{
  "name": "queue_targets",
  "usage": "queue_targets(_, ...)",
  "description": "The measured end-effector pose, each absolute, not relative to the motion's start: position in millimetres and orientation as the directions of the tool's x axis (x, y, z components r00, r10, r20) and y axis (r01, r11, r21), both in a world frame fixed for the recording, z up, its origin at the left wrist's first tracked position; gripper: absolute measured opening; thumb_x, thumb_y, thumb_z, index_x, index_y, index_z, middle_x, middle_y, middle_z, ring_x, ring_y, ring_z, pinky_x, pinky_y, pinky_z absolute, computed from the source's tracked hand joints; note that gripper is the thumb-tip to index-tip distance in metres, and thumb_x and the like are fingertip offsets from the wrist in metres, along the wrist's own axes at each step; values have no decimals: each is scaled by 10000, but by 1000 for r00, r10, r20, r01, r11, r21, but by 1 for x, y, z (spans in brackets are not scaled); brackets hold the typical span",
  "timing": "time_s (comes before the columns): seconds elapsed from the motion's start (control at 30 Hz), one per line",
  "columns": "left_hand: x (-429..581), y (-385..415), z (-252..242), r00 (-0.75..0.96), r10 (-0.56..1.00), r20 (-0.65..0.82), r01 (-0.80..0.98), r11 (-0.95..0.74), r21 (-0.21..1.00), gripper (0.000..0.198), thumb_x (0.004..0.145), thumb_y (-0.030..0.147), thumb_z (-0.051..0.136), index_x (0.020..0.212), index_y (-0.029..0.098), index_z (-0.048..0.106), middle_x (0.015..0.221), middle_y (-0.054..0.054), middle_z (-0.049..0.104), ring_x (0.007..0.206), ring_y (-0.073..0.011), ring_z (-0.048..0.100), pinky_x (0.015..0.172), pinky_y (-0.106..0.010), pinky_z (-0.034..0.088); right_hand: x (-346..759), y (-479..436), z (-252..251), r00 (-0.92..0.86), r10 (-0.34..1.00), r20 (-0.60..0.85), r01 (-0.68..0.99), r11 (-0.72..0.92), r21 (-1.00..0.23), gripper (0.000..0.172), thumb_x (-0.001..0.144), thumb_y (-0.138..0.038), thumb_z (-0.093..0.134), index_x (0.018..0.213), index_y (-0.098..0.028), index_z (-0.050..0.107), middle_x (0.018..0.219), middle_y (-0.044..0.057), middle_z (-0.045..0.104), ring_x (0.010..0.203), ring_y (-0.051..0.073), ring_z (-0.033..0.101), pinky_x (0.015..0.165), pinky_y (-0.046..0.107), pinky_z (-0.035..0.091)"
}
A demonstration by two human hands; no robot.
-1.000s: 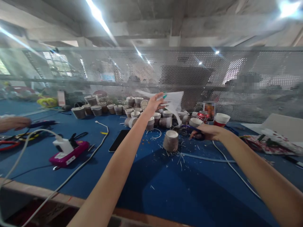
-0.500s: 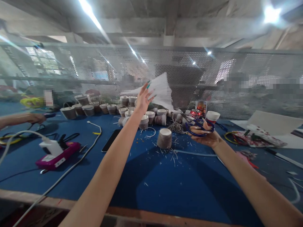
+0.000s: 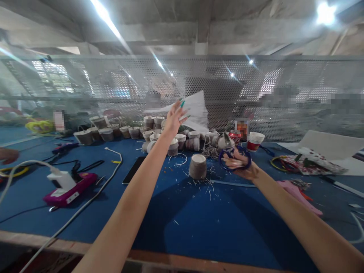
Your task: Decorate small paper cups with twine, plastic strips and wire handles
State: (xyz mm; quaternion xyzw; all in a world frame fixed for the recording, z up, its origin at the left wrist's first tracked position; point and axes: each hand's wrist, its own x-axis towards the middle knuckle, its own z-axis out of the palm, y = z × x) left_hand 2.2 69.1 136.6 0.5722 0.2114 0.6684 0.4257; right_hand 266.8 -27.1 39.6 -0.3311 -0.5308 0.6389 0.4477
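White paper [image 3: 197, 110] held by left hand [image 3: 173, 119] above cups [image 3: 159, 131]; right hand [image 3: 242, 167] grips scissors [image 3: 224, 149].

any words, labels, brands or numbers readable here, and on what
None can be read.
White sheets in the left hand: too blurred to tell.
Blue scissors in the right hand: no marking shows.
Red and white cup: nothing legible.
Pink device: white label too small.
Box beside the cup: blurred out.
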Motion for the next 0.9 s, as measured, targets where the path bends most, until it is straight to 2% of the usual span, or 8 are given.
queue_targets(0.1, 2, 70, 135, 66, 840, 539, -391, -475, 788, 378, 818, 330, 523, 1192, 351, 473, 1334, -4, 428, 1146, -254, 493, 874, -360, 440, 265, -39, 51, -281, 950, 134, -274, 54, -960, 452, 822, -567, 354, 732, -168, 547, 467, -78, 287, 423, 78, 287, 519, 206, 373)
queue_targets(0.23, 4, 67, 134, 102, 876, 472, -364, -409, 837, 418, 821, 338, 514, 1231, 357, 438, 1393, -7, 354, 1133, -262, 503, 871, -399, 443, 257, -49, 64, -318, 922, 220, -250, 142, -958, 484, 845, -556, 282, 790, -169, 567, 603, -10, 426, 583, 126, 415, 671, 262, 421)
queue_targets(0.4, 8, 64, 135, 43, 858, 512, -330, -471, 818, 443, 804, 296, 537, 1233, 346, 437, 1445, 10, 260, 1134, -260, 498, 872, -384, 443, 254, -44, 67, -430, 903, -15, -55, -42, -998, 518, 766, -655, 307, 741, -190, 532, 622, 26, 434, 608, 168, 416, 600, 303, 424)
queue_targets(0.47, 9, 63, 135, -29, 830, 557, -322, -536, 781, 510, 786, 265, 567, 1260, 353, 401, 1467, 20, 200, 1146, -253, 489, 881, -355, 439, 245, -41, 60, -353, 935, -24, -74, -54, -996, 633, 728, -742, 163, 681, -201, 488, 563, 11, 380, 546, 162, 392, 544, 304, 408)
queue_targets(0.57, 8, 61, 134, -85, 806, 585, -326, -577, 748, 568, 788, 249, 568, 1294, 381, 346, 1484, 40, 132, 1163, -245, 477, 892, -328, 433, 223, -42, 44, -90, 992, 91, -182, 74, -981, 692, 655, -806, 20, 613, -225, 394, 495, -9, 316, 486, 161, 397, 486, 302, 391)
queue_targets(0.73, 5, 61, 135, -27, 821, 571, -339, -545, 767, 526, 799, 314, 550, 1290, 364, 368, 1474, 20, 187, 1149, -255, 494, 898, -357, 437, 203, -52, 36, -20, 973, 232, -147, 226, -963, 547, 712, -758, 229, 621, -242, 383, 487, -21, 397, 388, 137, 400, 375, 287, 364)
queue_targets(0.83, 7, 65, 136, -22, 841, 540, -370, -509, 777, 442, 812, 309, 523, 1246, 323, 440, 1383, -10, 381, 1098, -247, 536, 871, -359, 458, 212, -53, 43, 44, 955, 293, -29, 294, -955, 439, 718, -653, 435, 569, -242, 389, 433, -35, 413, 322, 114, 367, 331, 279, 356)
queue_targets(0.9, 9, 65, 137, -31, 848, 529, -401, -495, 771, 387, 821, 293, 506, 1207, 290, 485, 1256, -23, 518, 1062, -227, 561, 843, -322, 476, 221, -50, 45, 136, 916, 378, 24, 379, -925, 369, 696, -573, 545, 591, -234, 443, 446, -34, 464, 336, 114, 414, 373, 286, 413)
